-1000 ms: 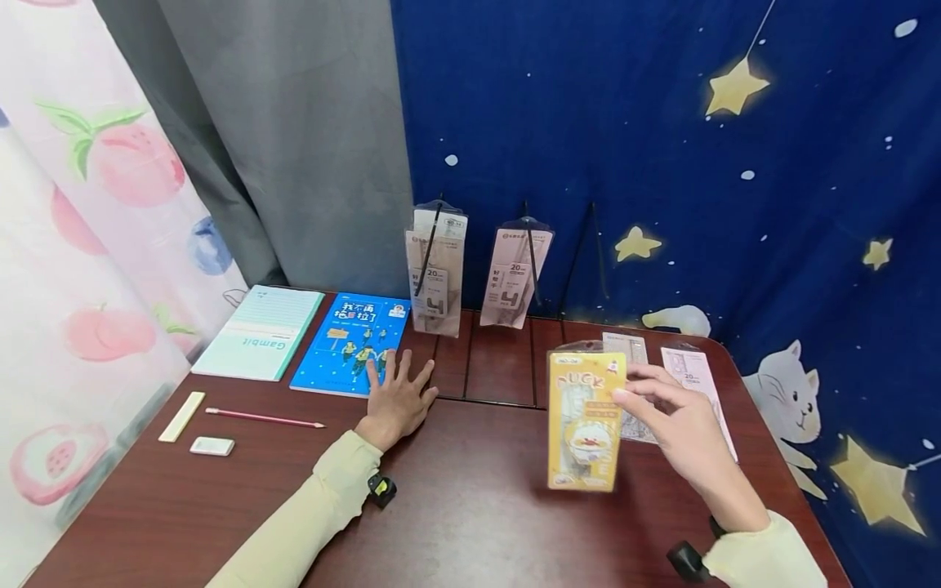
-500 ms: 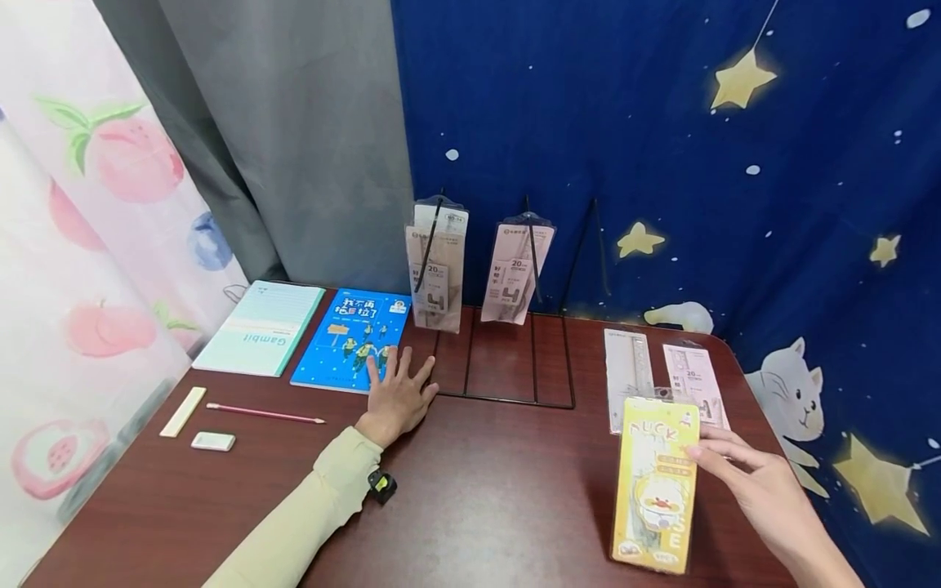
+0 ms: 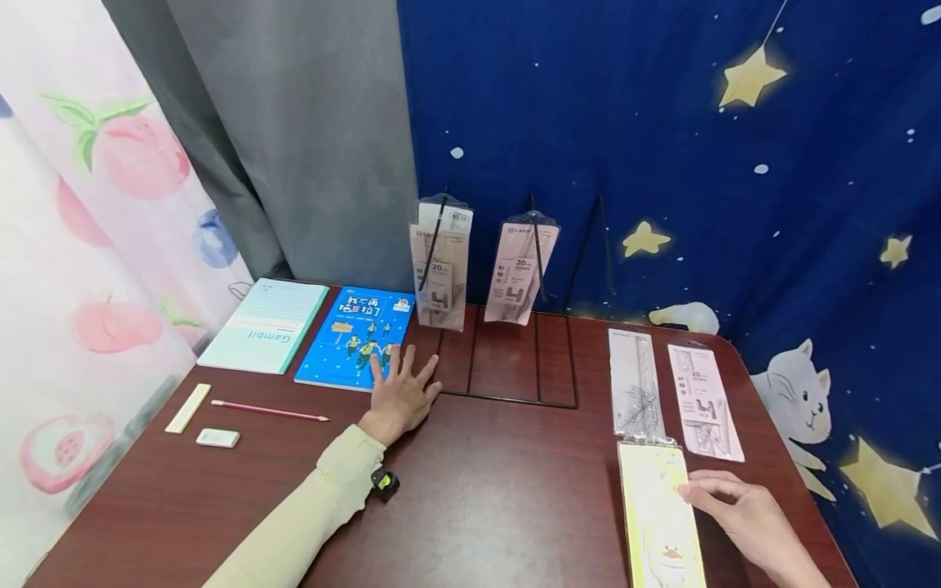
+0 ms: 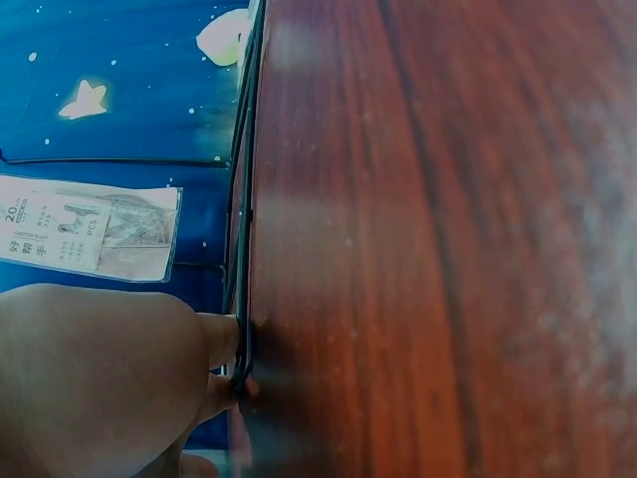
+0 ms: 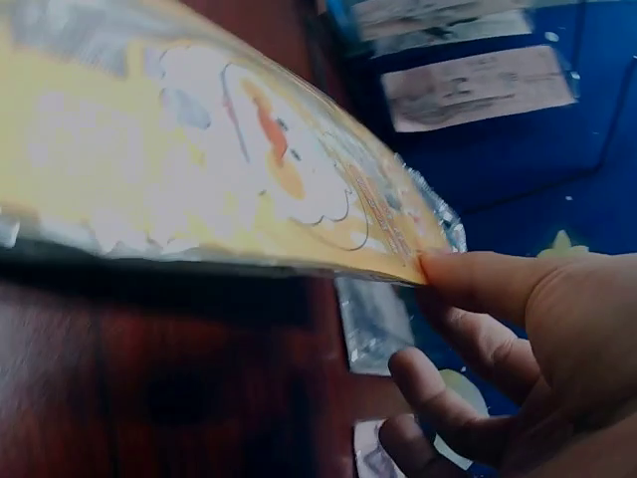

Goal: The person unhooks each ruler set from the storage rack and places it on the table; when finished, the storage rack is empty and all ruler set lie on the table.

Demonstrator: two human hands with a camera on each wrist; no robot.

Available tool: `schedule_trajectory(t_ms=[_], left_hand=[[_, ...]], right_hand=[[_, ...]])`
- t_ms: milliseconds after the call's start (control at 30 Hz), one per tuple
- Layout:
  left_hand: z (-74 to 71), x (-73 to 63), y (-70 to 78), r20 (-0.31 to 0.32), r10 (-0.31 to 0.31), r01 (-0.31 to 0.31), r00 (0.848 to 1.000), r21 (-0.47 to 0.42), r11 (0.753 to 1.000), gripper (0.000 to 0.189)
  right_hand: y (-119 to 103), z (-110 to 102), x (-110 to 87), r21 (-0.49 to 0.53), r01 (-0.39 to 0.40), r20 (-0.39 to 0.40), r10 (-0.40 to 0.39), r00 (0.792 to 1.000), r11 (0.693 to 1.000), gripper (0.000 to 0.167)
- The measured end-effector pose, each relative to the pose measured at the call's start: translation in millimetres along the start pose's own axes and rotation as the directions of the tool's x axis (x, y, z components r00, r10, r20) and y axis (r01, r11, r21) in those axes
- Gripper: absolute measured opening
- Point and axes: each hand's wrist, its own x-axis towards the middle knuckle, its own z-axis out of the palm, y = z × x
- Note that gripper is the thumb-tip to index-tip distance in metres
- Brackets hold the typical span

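Note:
My right hand pinches the right edge of a yellow ruler-set packet with a duck picture, between thumb and fingers. The packet lies low over the table's right front, its lower end cut off in the head view. Just beyond it are a white ruler-set packet and a pink ruler-set packet. My left hand rests with spread, straight fingers by the front left corner of a black wire rack, its fingertips over a blue book. In the left wrist view its fingers touch the wire.
On the rack's hooks hang a greyish ruler packet with another behind it, and a pink packet. A third hook stands right of them. At left lie a mint notebook, a pencil, an eraser and a pale yellow strip.
My right hand has carried the yellow packet right and toward the table's front, lowering and flattening it. The white and pink packets beyond are now uncovered. My left hand stays in place.

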Motion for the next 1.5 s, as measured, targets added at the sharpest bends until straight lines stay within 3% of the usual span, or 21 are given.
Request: schedule_trajectory(t_ms=[267,567,833,1233,1367,1433,1500], left_hand=[[-6.9,-2.2,3.1,0.007,-0.005,0.004,1.0,0.006,1.0,0.059],[-11.7,-6.0,4.5,0.003,-0.004,0.004,1.0,-0.004,1.0,0.059],[-11.5,-4.7,2.3,0.024,-0.009,0.008,1.0,0.006,1.0,0.059],[-10.6,-5.8,3.5,-0.017,-0.007,0.007,1.0,0.004,1.0,0.057],[-8.0,-5.4,1.9,-0.023,-0.008,0.008,1.0,-0.023,1.0,0.056],[-7.4,-4.6,2.5,-0.029,-0.007,0.006,1.0,-0.033,0.999,0.056],[-6.8,-3.7,3.0,-0.022,-0.009,0.008,1.0,-0.04,0.999,0.056]], right_hand=[[16,14,4.4,-0.109,0.027,-0.063,-0.034,0.997,0.994,0.046],[30,30,9.5,-0.037,-0.011,-0.054,0.009,0.998,0.999,0.05],[29,32,10.4,-0.036,-0.042,-0.066,0.039,0.997,0.998,0.055],[22,28,6.1,-0.09,-0.114,-0.156,0.099,0.983,0.989,0.061],[7,15,3.0,-0.106,-0.058,-0.299,0.024,0.954,0.993,0.054],[-3,9,1.4,-0.107,0.021,-0.4,-0.063,0.914,0.994,0.046],[-15,2,1.2,-0.112,0.132,-0.488,-0.171,0.856,0.985,0.038]])
